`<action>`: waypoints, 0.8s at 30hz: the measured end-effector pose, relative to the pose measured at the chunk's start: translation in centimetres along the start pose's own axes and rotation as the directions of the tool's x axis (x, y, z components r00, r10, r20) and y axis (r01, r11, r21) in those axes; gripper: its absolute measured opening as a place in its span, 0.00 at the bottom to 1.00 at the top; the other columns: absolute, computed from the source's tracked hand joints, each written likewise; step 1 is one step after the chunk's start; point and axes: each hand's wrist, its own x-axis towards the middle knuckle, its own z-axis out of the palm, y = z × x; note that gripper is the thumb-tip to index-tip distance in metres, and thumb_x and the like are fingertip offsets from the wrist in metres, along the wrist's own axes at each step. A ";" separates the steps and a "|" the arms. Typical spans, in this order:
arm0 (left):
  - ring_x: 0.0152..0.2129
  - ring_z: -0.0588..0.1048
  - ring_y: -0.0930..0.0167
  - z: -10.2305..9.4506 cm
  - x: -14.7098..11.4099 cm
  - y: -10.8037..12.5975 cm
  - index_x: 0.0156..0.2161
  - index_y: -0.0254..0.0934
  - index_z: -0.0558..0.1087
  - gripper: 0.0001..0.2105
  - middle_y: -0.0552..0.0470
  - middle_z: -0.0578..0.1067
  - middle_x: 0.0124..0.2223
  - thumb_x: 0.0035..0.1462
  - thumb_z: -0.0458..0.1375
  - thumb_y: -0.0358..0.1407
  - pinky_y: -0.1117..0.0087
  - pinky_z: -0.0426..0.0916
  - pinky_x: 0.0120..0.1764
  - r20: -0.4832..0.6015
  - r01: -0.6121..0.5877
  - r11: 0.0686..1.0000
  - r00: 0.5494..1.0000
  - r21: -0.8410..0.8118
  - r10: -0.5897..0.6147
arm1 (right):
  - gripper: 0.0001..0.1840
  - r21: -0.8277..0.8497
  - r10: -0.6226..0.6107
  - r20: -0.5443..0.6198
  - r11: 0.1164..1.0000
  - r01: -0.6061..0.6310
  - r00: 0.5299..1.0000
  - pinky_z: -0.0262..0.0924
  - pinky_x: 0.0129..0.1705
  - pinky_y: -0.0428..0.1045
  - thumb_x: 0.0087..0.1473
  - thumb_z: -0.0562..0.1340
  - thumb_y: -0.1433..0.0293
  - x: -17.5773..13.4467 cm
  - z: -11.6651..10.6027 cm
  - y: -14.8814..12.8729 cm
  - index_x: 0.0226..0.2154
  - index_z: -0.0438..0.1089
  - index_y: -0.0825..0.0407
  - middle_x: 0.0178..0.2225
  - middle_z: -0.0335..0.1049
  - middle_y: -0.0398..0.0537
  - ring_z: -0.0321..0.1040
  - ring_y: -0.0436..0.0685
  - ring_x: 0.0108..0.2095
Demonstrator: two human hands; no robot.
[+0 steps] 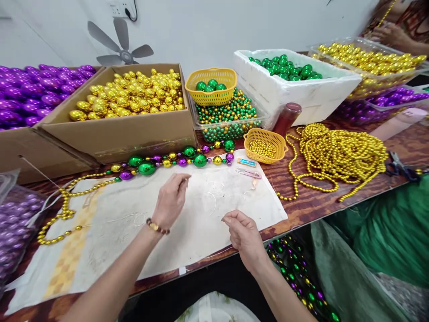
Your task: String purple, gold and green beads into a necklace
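Above the white cloth [201,228] my left hand [170,200], with a beaded bracelet [157,226] at its wrist, has its fingers bent and pressed together. Just behind it lies a string of green, purple and gold beads [146,168], ending in thin gold bead strands at the left. My right hand [244,235] is closed in a pinch over the cloth's front part. Whatever either hand pinches is too fine to make out. A thin thread [219,253] runs along the cloth's front edge by my right hand. Pink thread snips [248,173] lie beyond it.
Boxes of purple [43,94] and gold beads [130,96], a bin of small beads [228,112] and a foam box [298,98] line the back. A yellow basket [264,145], gold bead strands [335,156] and scissors [400,167] lie right. Another person's hand [390,36] shows far right.
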 end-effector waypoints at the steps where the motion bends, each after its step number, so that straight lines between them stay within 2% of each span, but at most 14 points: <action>1: 0.23 0.68 0.73 -0.4 -1.4 1.4 0.47 0.39 0.70 0.11 0.53 0.71 0.31 0.64 0.49 0.38 0.70 0.63 0.29 0.034 0.116 0.987 0.993 -0.112 -0.113 | 0.09 -0.007 -0.005 0.001 1.000 0.005 1.000 0.27 0.16 0.43 0.53 0.65 0.65 -0.1 0.1 -0.1 0.28 0.68 0.52 0.15 0.38 0.29 0.28 0.43 0.16; 3: 0.18 0.64 0.75 -0.9 -4.2 3.9 0.48 0.39 0.70 0.13 0.57 0.67 0.25 0.63 0.51 0.42 0.73 0.59 0.23 0.171 0.347 0.874 0.937 -0.340 -0.305 | 0.09 -0.024 -0.015 0.016 1.000 0.015 1.000 0.26 0.16 0.44 0.53 0.65 0.65 -0.4 0.4 -0.3 0.28 0.68 0.52 0.14 0.38 0.29 0.28 0.43 0.16; 5: 0.16 0.62 0.78 -1.1 -6.8 5.9 0.51 0.41 0.70 0.16 0.57 0.67 0.28 0.61 0.54 0.44 0.75 0.53 0.19 0.305 0.508 0.681 0.861 -0.528 -0.407 | 0.09 -0.065 -0.064 0.033 0.996 0.066 0.997 0.31 0.16 0.43 0.54 0.64 0.65 -0.9 0.8 -0.6 0.27 0.68 0.52 0.15 0.41 0.30 0.31 0.43 0.16; 7: 0.15 0.60 0.81 -1.2 -8.8 7.4 0.53 0.42 0.70 0.18 0.57 0.67 0.31 0.59 0.56 0.44 0.77 0.50 0.18 0.391 0.583 0.493 0.807 -0.646 -0.442 | 0.08 -0.151 -0.181 0.059 0.970 0.188 0.982 0.45 0.21 0.43 0.55 0.63 0.67 -1.5 1.4 -1.0 0.26 0.68 0.52 0.17 0.51 0.34 0.44 0.45 0.18; 8: 0.15 0.58 0.81 -1.3 -9.6 8.0 0.53 0.42 0.70 0.18 0.58 0.65 0.29 0.59 0.57 0.43 0.77 0.49 0.18 0.420 0.600 0.420 0.789 -0.681 -0.448 | 0.08 -0.200 -0.254 0.084 0.943 0.266 0.964 0.52 0.27 0.44 0.56 0.63 0.68 -1.9 1.8 -1.3 0.26 0.69 0.52 0.20 0.57 0.37 0.53 0.47 0.22; 9: 0.14 0.57 0.81 -1.4 -10.2 8.6 0.53 0.42 0.71 0.18 0.59 0.64 0.27 0.59 0.58 0.43 0.77 0.49 0.17 0.439 0.609 0.360 0.777 -0.707 -0.451 | 0.07 -0.242 -0.322 0.109 0.909 0.339 0.940 0.56 0.34 0.45 0.56 0.62 0.69 -2.3 2.1 -1.5 0.27 0.70 0.52 0.25 0.62 0.40 0.59 0.49 0.28; 11: 0.14 0.57 0.81 -1.8 -11.1 9.7 0.52 0.41 0.72 0.18 0.59 0.62 0.24 0.58 0.59 0.43 0.78 0.49 0.17 0.449 0.601 0.271 0.768 -0.752 -0.457 | 0.07 -0.294 -0.412 0.160 0.848 0.442 0.897 0.56 0.45 0.48 0.57 0.61 0.70 -3.2 2.8 -2.0 0.28 0.70 0.51 0.35 0.67 0.44 0.64 0.54 0.40; 14: 0.12 0.58 0.83 -2.6 -11.8 11.2 0.49 0.41 0.75 0.16 0.58 0.64 0.26 0.55 0.61 0.42 0.78 0.48 0.15 0.423 0.546 0.181 0.784 -0.818 -0.454 | 0.06 -0.316 -0.462 0.205 0.803 0.505 0.863 0.54 0.52 0.52 0.57 0.61 0.69 -4.6 3.9 -2.8 0.29 0.70 0.49 0.42 0.69 0.47 0.64 0.59 0.47; 17: 0.10 0.58 0.84 -3.4 -12.1 12.3 0.46 0.42 0.76 0.14 0.58 0.66 0.27 0.54 0.62 0.40 0.79 0.45 0.13 0.400 0.499 0.127 0.801 -0.857 -0.446 | 0.05 -0.308 -0.454 0.249 0.800 0.515 0.855 0.54 0.53 0.53 0.57 0.61 0.69 -5.7 4.8 -3.3 0.30 0.70 0.49 0.44 0.70 0.48 0.64 0.60 0.49; 20: 0.09 0.56 0.85 -3.7 -12.6 12.8 0.45 0.42 0.76 0.13 0.58 0.66 0.27 0.54 0.62 0.40 0.80 0.43 0.12 0.372 0.466 0.118 0.813 -0.877 -0.447 | 0.06 -0.291 -0.440 0.266 0.812 0.506 0.858 0.56 0.52 0.52 0.57 0.61 0.69 -6.5 5.4 -3.6 0.29 0.70 0.50 0.44 0.71 0.48 0.65 0.59 0.47; 24: 0.08 0.54 0.84 -3.6 -13.3 12.8 0.45 0.41 0.75 0.14 0.60 0.63 0.20 0.53 0.63 0.42 0.80 0.42 0.12 0.364 0.453 0.122 0.825 -0.883 -0.433 | 0.07 -0.298 -0.462 0.292 0.788 0.539 0.837 0.58 0.50 0.52 0.57 0.61 0.69 -7.1 5.7 -3.4 0.28 0.70 0.50 0.42 0.71 0.48 0.67 0.59 0.46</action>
